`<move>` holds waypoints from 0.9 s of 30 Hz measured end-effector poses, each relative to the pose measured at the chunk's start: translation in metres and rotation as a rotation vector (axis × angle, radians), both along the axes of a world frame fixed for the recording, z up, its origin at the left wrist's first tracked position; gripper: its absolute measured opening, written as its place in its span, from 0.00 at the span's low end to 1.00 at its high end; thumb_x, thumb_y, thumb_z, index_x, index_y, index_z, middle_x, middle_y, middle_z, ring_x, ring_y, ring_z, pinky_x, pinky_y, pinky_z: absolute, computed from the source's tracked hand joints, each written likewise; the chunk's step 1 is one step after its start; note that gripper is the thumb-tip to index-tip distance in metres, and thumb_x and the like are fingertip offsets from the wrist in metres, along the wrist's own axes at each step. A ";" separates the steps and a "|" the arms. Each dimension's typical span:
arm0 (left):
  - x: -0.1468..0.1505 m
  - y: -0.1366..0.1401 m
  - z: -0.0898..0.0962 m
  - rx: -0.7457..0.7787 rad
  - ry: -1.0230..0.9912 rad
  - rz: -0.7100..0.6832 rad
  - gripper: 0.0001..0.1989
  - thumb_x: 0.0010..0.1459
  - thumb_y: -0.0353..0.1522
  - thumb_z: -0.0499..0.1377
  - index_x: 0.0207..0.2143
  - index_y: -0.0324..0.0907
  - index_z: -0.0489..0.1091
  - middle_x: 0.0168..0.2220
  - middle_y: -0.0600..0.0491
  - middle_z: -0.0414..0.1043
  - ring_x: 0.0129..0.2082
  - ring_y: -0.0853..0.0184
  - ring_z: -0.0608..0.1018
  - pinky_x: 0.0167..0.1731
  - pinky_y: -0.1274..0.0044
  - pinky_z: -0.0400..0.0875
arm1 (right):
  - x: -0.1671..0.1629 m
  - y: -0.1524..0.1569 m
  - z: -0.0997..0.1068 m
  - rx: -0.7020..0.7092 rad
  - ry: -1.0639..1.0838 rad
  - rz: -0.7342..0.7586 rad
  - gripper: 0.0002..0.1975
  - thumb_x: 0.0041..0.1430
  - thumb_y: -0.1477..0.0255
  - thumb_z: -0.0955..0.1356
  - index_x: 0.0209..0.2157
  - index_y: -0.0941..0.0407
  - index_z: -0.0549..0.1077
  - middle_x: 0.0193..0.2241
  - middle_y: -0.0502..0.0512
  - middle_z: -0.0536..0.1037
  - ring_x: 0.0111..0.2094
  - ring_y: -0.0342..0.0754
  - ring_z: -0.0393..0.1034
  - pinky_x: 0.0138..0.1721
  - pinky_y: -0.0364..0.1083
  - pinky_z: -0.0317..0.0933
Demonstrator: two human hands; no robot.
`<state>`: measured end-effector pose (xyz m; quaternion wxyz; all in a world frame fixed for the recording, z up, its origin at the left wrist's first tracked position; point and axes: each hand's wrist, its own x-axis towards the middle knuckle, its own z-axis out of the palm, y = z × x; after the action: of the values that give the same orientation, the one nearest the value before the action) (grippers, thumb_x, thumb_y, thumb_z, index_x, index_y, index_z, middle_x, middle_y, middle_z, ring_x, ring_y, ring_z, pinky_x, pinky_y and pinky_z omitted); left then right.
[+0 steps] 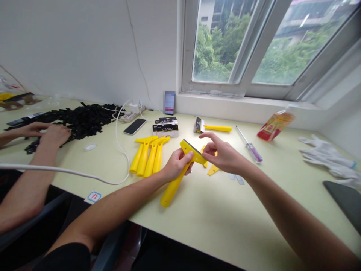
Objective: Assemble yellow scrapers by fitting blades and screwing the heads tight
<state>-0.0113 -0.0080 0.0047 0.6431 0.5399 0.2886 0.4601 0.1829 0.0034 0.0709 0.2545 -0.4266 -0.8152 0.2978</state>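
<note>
My left hand (175,165) is closed around the neck of a yellow scraper (172,187), its handle slanting down toward the table's front edge. A dark strip lies along the top edge of the scraper's wide head. At the right end of that head, my right hand (222,153) has its thumb and fingertips drawn together in a pinch, with the index finger raised. Whatever is between those fingertips is too small to make out. Under the right hand lie a loose yellow plate (213,170) and thin grey blades (239,179). Several yellow scraper handles (152,158) lie side by side on the left.
A screwdriver (251,148), a packaged yellow scraper (217,128), black boxes (165,131) and a phone (135,126) lie farther back. White gloves (327,156) are at right. A white cable (93,177) crosses left. A co-worker's hands (55,135) touch a black pile (87,118).
</note>
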 end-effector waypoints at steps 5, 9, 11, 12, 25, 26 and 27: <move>0.001 0.001 -0.001 0.005 -0.010 0.017 0.15 0.61 0.42 0.56 0.35 0.40 0.60 0.20 0.60 0.63 0.13 0.76 0.65 0.14 0.82 0.59 | -0.002 -0.002 0.002 0.008 -0.013 -0.021 0.22 0.56 0.72 0.64 0.53 0.50 0.60 0.24 0.46 0.76 0.24 0.45 0.69 0.26 0.42 0.60; 0.002 0.001 -0.003 0.005 -0.032 0.034 0.15 0.60 0.42 0.57 0.33 0.40 0.60 0.21 0.60 0.63 0.13 0.76 0.65 0.13 0.82 0.59 | -0.003 -0.003 0.003 0.010 -0.033 -0.033 0.20 0.58 0.72 0.63 0.52 0.50 0.59 0.25 0.45 0.75 0.24 0.44 0.70 0.27 0.42 0.61; 0.003 0.002 -0.003 -0.002 -0.040 0.051 0.15 0.59 0.43 0.58 0.32 0.40 0.59 0.21 0.60 0.62 0.13 0.76 0.65 0.13 0.82 0.60 | -0.004 -0.003 0.003 0.007 -0.044 -0.041 0.19 0.58 0.72 0.63 0.51 0.49 0.59 0.25 0.45 0.75 0.25 0.44 0.70 0.28 0.42 0.61; 0.003 0.002 -0.003 -0.004 -0.040 0.057 0.16 0.59 0.43 0.58 0.32 0.41 0.59 0.21 0.60 0.62 0.14 0.76 0.65 0.13 0.82 0.60 | -0.004 -0.003 0.003 0.009 -0.047 -0.044 0.19 0.58 0.72 0.63 0.51 0.49 0.59 0.25 0.45 0.75 0.25 0.44 0.70 0.28 0.42 0.61; 0.002 -0.004 0.002 0.005 0.027 -0.034 0.16 0.60 0.44 0.57 0.35 0.39 0.60 0.20 0.60 0.62 0.13 0.77 0.64 0.13 0.82 0.59 | 0.007 -0.002 0.011 0.017 -0.128 0.058 0.22 0.57 0.71 0.66 0.54 0.50 0.62 0.31 0.48 0.78 0.30 0.44 0.70 0.31 0.43 0.61; 0.002 -0.004 0.002 0.012 0.029 -0.041 0.16 0.60 0.44 0.57 0.34 0.39 0.60 0.20 0.60 0.62 0.13 0.77 0.64 0.13 0.82 0.59 | 0.007 -0.002 0.011 0.019 -0.119 0.064 0.23 0.57 0.71 0.66 0.54 0.50 0.62 0.32 0.49 0.78 0.31 0.44 0.71 0.31 0.43 0.62; 0.002 -0.004 0.002 0.019 0.031 -0.046 0.16 0.60 0.44 0.57 0.34 0.39 0.61 0.20 0.60 0.62 0.14 0.77 0.64 0.13 0.82 0.59 | 0.007 -0.003 0.012 0.017 -0.105 0.067 0.23 0.57 0.70 0.66 0.55 0.51 0.62 0.32 0.49 0.78 0.31 0.45 0.71 0.32 0.43 0.62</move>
<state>-0.0095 -0.0125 0.0067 0.6438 0.5596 0.2816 0.4394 0.1894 0.0008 0.0826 0.2047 -0.4120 -0.8438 0.2763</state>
